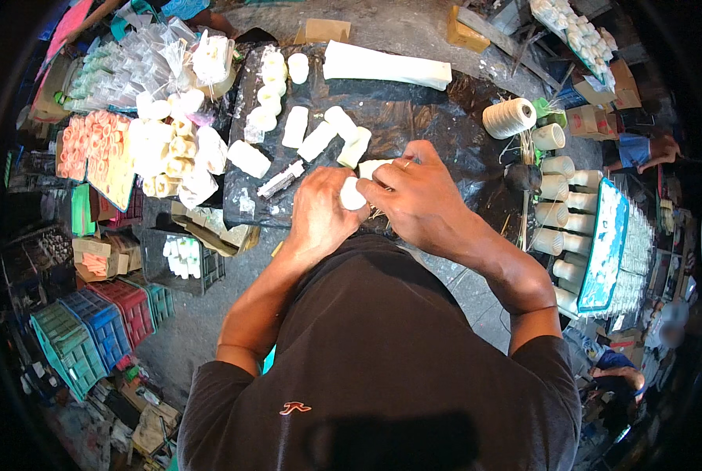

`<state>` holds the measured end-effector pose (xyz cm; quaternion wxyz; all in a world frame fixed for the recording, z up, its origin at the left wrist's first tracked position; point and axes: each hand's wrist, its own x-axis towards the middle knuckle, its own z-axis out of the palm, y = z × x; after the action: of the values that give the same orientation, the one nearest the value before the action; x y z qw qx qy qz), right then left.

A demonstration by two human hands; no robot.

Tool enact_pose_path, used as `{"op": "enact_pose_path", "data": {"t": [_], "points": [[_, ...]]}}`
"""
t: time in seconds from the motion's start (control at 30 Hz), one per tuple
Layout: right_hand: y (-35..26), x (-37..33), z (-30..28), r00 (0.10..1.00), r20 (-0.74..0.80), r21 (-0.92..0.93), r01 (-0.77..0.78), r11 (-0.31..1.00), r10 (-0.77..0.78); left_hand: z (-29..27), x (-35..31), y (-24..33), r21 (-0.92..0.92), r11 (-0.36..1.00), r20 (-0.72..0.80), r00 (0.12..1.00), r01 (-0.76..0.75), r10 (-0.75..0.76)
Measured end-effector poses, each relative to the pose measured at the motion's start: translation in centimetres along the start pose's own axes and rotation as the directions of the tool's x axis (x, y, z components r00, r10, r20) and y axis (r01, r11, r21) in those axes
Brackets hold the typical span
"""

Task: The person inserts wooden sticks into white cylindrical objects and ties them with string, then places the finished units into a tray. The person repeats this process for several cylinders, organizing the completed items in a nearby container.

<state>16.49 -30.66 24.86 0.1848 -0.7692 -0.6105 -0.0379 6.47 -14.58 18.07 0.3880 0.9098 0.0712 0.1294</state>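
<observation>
At the near edge of a table covered in black plastic (414,106), my left hand (319,206) is closed around a white, round-ended, candle-like piece (352,194). My right hand (420,188) is bent over the same piece, its fingers and thumb pinched together close to it. What those fingertips hold is hidden; thin straw-coloured strands show below them. Just beyond both hands lies a pale yellow piece (373,167), partly covered by the right fingers. Several short white cylinders (317,141) lie beyond my left hand, beside a rough whitish stick (280,179).
A long white roll (386,66) lies at the table's far side. To the right stands a cone of cream string (510,118), near a rack of pale cylinders (551,213). Heaped white pieces (162,149) and peach-coloured ones (92,141) are at left, above stacked crates (96,334).
</observation>
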Motion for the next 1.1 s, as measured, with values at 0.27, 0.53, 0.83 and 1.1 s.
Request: {"op": "enact_pose_path", "data": {"t": [0.27,0.53,0.83,1.1], "points": [[0.4,0.1,-0.1,0.999,0.038,-0.02,0.04,0.999,-0.039,-0.1,0.3,0.7,-0.034,0.999,-0.013,1.0,-0.025,0.025],[1.6,0.9,-0.4,0.948,-0.312,-0.219,-0.138,0.966,0.065,1.4,1.5,-2.7,-0.725,0.547,0.174,0.88,0.418,-0.441],[0.0,0.5,3.2,0.924,-0.328,0.355,-0.07,0.932,0.194,4.2,4.0,-9.1,-0.818,-0.54,0.496,0.72,0.199,-0.485],[2.1,3.7,7.3,0.943,-0.29,0.124,-0.135,0.983,0.166,5.7,5.2,-7.4,-0.892,-0.385,0.415,0.763,0.235,-0.496]]}}
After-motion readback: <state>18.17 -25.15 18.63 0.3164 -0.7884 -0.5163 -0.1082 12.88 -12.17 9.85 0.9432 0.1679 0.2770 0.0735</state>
